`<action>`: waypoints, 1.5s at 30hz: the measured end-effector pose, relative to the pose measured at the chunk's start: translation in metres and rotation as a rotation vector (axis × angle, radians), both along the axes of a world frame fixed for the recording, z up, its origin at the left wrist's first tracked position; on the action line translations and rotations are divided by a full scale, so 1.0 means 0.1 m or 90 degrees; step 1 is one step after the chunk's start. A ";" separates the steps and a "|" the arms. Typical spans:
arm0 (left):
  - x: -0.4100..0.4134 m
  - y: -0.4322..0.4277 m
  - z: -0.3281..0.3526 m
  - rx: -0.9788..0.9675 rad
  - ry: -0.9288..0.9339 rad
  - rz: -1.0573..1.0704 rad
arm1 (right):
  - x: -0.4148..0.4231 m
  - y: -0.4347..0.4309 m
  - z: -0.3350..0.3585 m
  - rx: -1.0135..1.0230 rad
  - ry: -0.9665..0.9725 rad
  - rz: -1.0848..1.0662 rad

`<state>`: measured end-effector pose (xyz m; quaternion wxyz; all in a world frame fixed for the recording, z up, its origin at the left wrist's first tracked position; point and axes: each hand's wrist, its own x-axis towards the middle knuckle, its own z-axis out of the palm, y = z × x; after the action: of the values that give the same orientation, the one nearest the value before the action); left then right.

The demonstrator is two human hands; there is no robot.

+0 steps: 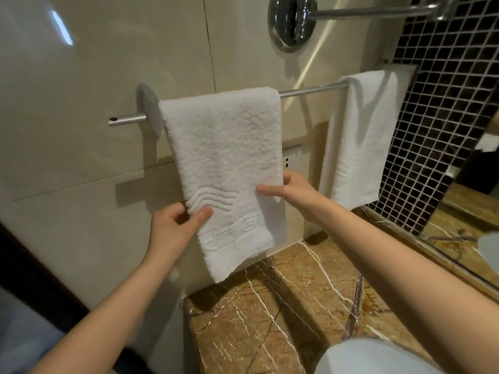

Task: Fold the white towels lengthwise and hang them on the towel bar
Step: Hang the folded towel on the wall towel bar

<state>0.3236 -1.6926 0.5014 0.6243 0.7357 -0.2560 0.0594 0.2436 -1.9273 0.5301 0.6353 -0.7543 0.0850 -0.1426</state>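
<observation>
Presently a white terry towel [224, 157] with an embossed wave border is draped over the slim silver metal towel bar [310, 90], near its left end, and is hung in front of the glossy beige wall tiles [81, 117]. Its lower left edge is pinched in the grip of the left hand [172, 228], thumb laid on the front and fingers curled behind; its right edge is pinched likewise in the grip of the right hand [294, 193]. A second folded white towel [361, 136] is hung at the bar's right end, well apart from the first. Below, a brown veined marble tabletop [297, 306] is seen
</observation>
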 end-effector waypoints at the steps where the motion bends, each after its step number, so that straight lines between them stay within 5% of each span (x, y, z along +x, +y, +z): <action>1: -0.05 0.01 -0.02 0.002 -0.001 -0.008 | -0.05 0.01 -0.03 0.000 0.001 0.004; 11: -0.49 0.07 -0.63 0.067 0.142 -0.099 | -0.53 0.11 -0.67 -0.051 0.095 0.045; 21: -0.55 0.14 -0.76 0.030 0.145 -0.051 | -0.66 0.15 -0.90 -0.077 0.057 0.036; 28: -0.57 0.13 -0.76 0.018 0.160 -0.084 | -0.69 0.15 -1.07 0.026 -0.025 -0.117; 45: -0.50 0.15 -0.82 0.014 0.201 -0.104 | -0.61 0.09 -1.19 0.038 -0.010 -0.106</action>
<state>0.2732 -1.6779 0.4197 0.6516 0.7193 -0.2141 -0.1108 0.1823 -1.9178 0.4106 0.6440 -0.7243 0.1462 -0.1984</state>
